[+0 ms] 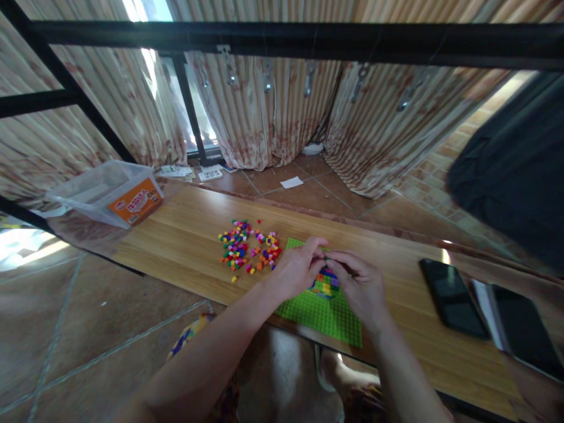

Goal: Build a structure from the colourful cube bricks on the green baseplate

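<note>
A green studded baseplate (324, 320) lies on the wooden table near its front edge. Small coloured bricks (326, 285) form a patch on it, partly covered by my hands. My left hand (302, 267) comes in over the plate's left side, its fingers pinched together. From the right, my right hand (360, 288) meets it with thumb and forefinger closed at the patch's far edge. Something small and dark shows between the fingertips, too small to name. A loose pile of tiny coloured bricks (238, 244) is spread to the left of my left hand.
On the wooden table (185, 235), a clear plastic box (101, 191) with an orange label stands at the far left. Two dark phones (453, 299) (524, 323) lie at the right. A black metal bar (282, 38) crosses above, before striped curtains (247, 111).
</note>
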The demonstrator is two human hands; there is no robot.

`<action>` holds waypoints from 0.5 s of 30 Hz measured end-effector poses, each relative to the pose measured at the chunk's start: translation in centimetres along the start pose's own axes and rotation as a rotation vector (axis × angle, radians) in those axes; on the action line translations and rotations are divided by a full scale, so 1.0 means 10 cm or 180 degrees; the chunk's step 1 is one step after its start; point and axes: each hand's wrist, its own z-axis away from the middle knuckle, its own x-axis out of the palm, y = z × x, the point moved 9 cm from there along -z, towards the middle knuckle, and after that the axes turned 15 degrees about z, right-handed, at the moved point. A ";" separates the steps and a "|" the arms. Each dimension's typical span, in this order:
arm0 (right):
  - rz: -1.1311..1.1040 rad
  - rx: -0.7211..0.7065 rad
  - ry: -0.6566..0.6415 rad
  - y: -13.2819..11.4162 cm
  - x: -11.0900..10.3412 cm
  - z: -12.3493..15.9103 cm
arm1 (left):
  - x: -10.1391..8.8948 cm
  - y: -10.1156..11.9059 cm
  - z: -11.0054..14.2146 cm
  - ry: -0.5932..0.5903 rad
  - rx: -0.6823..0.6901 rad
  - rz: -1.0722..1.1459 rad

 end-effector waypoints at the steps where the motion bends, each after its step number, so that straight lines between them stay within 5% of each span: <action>1: -0.0007 -0.0026 -0.0058 0.00 0.00 0.00 | 0.01 -0.01 0.00 -0.0007 -0.0006 0.0018; 7: 0.0198 0.0056 0.0008 0.04 -0.10 -0.02 | 0.02 0.00 -0.03 0.0018 0.0034 0.0095; 11: 0.0405 0.0581 0.0370 0.30 -0.23 -0.04 | -0.16 -0.06 -0.05 0.0409 -0.0137 -0.0112; 15: 0.0300 0.0932 0.0289 0.51 -0.17 -0.05 | -0.32 -0.24 -0.05 0.0695 -0.0569 -0.0375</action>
